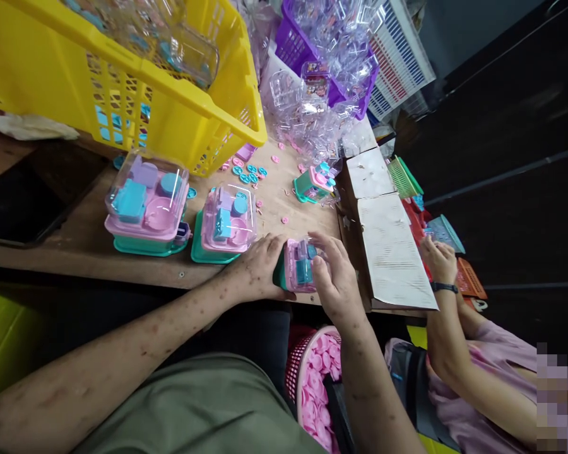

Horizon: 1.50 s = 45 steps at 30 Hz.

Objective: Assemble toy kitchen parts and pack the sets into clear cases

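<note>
Two bare hands meet at a small toy kitchen set (304,270) with a teal base and a pink top bearing blue and purple parts, located at the near edge of the wooden tabletop (269,189), between a second covered set and an open carton. The left hand (260,268) is partly closed, its thumb and fingers spread around the set's left side and holding it. The right hand (338,271) is half curled, with thumb and forefinger parted over the set's right end and taking hold of it; the pressure applied cannot be told. To the left stand a medium covered set (224,224) and a large covered set (146,205), each under a clear lid; farther back, near the carton (395,246), stands another toy set (315,183). Small pink and blue wheel-shaped pieces (250,173) lie scattered in front of the yellow crate (170,104). Clear plastic shells (307,116) are heaped in and before the purple basket (297,41). Below the table edge, a pink basket (292,373) contains pink pieces (316,384). At right, a co-worker's hands (439,257) are drawn together beyond the carton.
</note>
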Each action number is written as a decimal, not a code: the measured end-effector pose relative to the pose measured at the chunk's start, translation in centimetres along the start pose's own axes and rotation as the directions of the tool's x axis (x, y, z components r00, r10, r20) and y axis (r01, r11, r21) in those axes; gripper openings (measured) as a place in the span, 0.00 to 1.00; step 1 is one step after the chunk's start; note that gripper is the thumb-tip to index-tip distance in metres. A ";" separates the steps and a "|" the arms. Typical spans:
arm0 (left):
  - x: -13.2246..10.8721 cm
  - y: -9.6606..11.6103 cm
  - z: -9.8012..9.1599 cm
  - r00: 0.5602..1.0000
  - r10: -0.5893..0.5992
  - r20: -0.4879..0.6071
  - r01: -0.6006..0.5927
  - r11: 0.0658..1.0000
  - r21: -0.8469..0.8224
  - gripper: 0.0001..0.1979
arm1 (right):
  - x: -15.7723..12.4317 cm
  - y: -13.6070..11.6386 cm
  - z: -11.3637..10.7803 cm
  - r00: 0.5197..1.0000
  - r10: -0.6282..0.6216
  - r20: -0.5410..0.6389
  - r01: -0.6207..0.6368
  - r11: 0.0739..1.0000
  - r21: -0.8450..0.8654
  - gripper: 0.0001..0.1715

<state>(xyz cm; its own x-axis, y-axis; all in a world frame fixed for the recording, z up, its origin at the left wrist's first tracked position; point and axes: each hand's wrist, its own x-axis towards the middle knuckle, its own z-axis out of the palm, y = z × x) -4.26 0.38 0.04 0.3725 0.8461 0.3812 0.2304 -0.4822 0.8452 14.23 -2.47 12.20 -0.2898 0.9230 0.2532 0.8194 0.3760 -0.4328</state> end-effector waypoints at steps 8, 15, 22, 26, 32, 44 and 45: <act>-0.2 -0.6 0.1 0.999 0.029 0.029 -0.030 0.999 0.031 0.62 | -1.1 1.1 -0.1 0.939 0.277 0.202 -0.336 0.863 0.378 0.37; -4.4 4.6 -0.8 0.943 0.183 -0.279 -0.110 0.960 0.258 0.58 | 0.2 1.1 0.1 0.826 0.422 0.373 -0.555 0.497 0.667 0.51; -5.5 6.9 -2.5 0.965 0.263 -0.023 -0.263 0.965 0.006 0.05 | 5.3 -1.7 4.0 0.872 0.281 0.400 -0.488 0.554 0.674 0.64; -4.4 5.3 -3.0 0.998 0.060 -0.005 -0.060 0.997 -0.054 0.07 | 7.9 -2.2 2.5 0.855 0.315 0.413 -0.514 0.619 0.594 0.55; -5.0 9.4 -5.1 0.937 0.338 -0.085 -0.310 0.921 0.234 0.05 | 9.4 -1.1 -0.5 0.824 0.229 0.518 -0.493 0.740 0.458 0.40; -2.6 8.8 -9.7 0.984 0.178 0.019 -0.123 0.596 0.794 0.23 | 8.1 0.0 2.4 0.728 0.196 0.657 -0.611 0.620 0.493 0.38; -2.4 8.8 -10.2 0.985 0.168 0.039 -0.132 0.595 0.792 0.23 | 8.1 0.0 2.4 0.728 0.193 0.658 -0.608 0.625 0.489 0.38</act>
<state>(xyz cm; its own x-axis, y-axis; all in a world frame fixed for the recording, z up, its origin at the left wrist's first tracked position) -12.23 -3.58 10.40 0.4402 0.7439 0.5028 0.8003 -0.5789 0.1559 10.67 5.21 12.24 -0.3787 0.7982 -0.4685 0.4463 -0.2860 -0.8479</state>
